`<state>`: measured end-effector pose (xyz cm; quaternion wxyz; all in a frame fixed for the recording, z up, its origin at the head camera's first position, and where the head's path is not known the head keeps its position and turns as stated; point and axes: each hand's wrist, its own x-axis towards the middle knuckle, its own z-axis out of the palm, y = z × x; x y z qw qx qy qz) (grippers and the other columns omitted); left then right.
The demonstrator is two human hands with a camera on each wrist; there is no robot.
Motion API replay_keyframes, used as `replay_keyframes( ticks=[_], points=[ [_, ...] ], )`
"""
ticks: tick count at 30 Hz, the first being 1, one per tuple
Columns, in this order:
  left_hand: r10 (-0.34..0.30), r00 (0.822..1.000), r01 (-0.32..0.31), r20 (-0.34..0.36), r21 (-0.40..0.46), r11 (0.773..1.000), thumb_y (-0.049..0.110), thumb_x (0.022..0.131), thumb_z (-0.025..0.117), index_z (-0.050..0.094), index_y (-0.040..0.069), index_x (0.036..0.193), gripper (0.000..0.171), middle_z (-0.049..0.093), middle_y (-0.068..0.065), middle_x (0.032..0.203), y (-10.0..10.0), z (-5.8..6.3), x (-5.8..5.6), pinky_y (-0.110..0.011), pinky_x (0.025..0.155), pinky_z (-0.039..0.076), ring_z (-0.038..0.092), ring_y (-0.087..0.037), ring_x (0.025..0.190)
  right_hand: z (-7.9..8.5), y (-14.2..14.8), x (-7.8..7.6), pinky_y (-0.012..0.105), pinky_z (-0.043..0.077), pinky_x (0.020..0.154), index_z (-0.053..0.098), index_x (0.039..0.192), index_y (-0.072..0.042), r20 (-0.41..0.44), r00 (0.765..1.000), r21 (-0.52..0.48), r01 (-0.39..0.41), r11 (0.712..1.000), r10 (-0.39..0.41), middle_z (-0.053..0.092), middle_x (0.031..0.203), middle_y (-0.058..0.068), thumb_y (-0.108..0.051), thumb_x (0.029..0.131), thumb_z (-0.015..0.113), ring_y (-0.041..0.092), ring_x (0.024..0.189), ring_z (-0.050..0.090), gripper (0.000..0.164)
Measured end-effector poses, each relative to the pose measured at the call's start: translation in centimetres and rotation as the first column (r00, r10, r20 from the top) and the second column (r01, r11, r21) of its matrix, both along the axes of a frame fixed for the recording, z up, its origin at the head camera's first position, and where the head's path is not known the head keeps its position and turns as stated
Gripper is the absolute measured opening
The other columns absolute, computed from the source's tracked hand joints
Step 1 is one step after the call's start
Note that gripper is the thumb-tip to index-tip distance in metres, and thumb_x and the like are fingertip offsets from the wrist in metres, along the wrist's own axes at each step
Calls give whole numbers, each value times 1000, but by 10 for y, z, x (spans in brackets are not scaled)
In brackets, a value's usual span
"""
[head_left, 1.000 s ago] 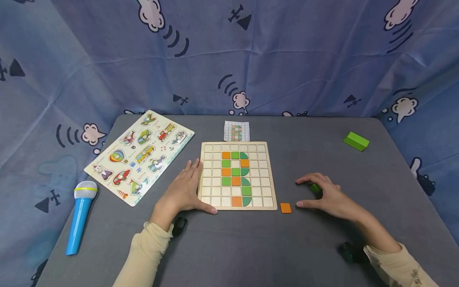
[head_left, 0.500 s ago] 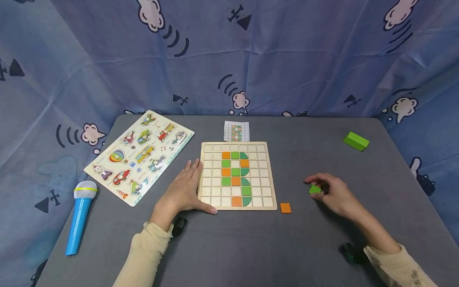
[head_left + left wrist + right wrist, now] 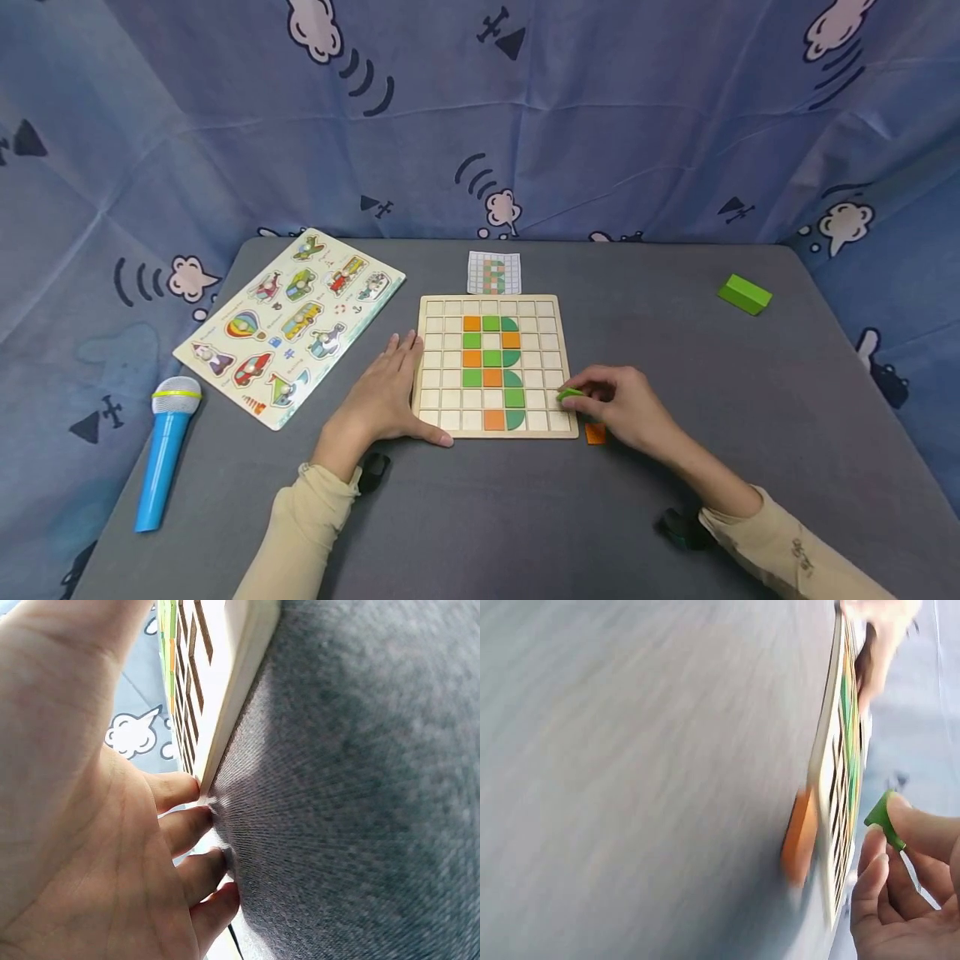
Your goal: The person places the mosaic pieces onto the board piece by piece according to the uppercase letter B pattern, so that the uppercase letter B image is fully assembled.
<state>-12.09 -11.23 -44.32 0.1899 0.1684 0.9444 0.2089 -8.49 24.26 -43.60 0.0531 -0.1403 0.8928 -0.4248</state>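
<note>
A square wooden grid board (image 3: pixel 542 360) lies on the grey table in the head view, with orange, light green and dark green pieces set in its cells. My left hand (image 3: pixel 378 398) rests along its left edge, fingers straight and thumb at the near corner; the left wrist view shows the fingertips (image 3: pixel 180 791) by the board's side. Between thumb and fingers, my right hand (image 3: pixel 626 408) pinches a small green tile (image 3: pixel 883 817) just above the board's right edge. Close under that hand, an orange square tile (image 3: pixel 596 434) lies on the table, partly covered.
Behind the board lies a small printed pattern card (image 3: pixel 494 273). A picture puzzle board (image 3: pixel 292 329) sits at the left, with a blue toy microphone (image 3: pixel 168 454) beside it. At the far right stands a green block (image 3: pixel 745 294). A patterned blue cloth (image 3: pixel 637 125) hangs behind the table.
My right hand closed its fingers on the green tile, lifted it from the table and carried it left to the board's right edge. The left hand stayed in place.
</note>
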Motion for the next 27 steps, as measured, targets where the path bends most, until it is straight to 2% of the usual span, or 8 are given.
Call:
replay_keyframes(
  ticks=[3, 5, 8, 15, 27],
  points=[
    [0, 1000, 0, 1, -2, 1000, 68, 61, 96, 7, -1, 170, 157, 4, -18, 179, 0, 1, 0, -53, 136, 17, 2, -38, 167, 1, -20, -3, 22, 54, 67, 84, 106, -12, 2, 999, -4, -38, 999, 38, 78, 102, 1, -9, 92, 82, 8, 78, 65, 15],
    [0, 1000, 0, 1, 1, 1000, 68, 61, 96, 7, -1, 170, 156, 5, -19, 179, 1, 1, -1, -53, 136, 17, 2, -39, 167, 0, -31, -5, 21, 52, 71, 85, 108, -12, -7, 998, -1, -63, 998, 63, 77, 103, 1, -9, 94, 80, 7, 82, 63, 16],
    [-1, 1000, 1, 0, 1, 1000, 68, 61, 96, 7, 0, 170, 156, 5, -19, 179, 2, 2, -1, -53, 136, 17, 2, -38, 167, -1, -47, -8, 22, 51, 71, 84, 107, -11, -6, 996, -15, -88, 996, 88, 76, 99, 0, -8, 93, 80, 7, 80, 59, 14],
    [7, 1000, -7, 12, -17, 1000, 68, 61, 96, 7, 0, 170, 156, 5, -18, 179, 2, 3, -1, -53, 136, 17, 2, -38, 167, 2, -77, -13, 23, 52, 64, 78, 96, -10, 43, 989, -44, -141, 989, 143, 73, 83, -2, -8, 90, 84, 7, 73, 62, 8],
    [11, 1000, -11, 4, -16, 1000, 70, 61, 95, 8, 0, 170, 156, 6, -18, 179, 1, 3, -1, -54, 135, 19, 3, -38, 167, 1, -109, -19, 21, 56, 69, 77, 87, -12, 62, 978, 7, -199, 980, 198, 72, 79, -6, -11, 89, 86, 2, 72, 62, 10]
  ],
)
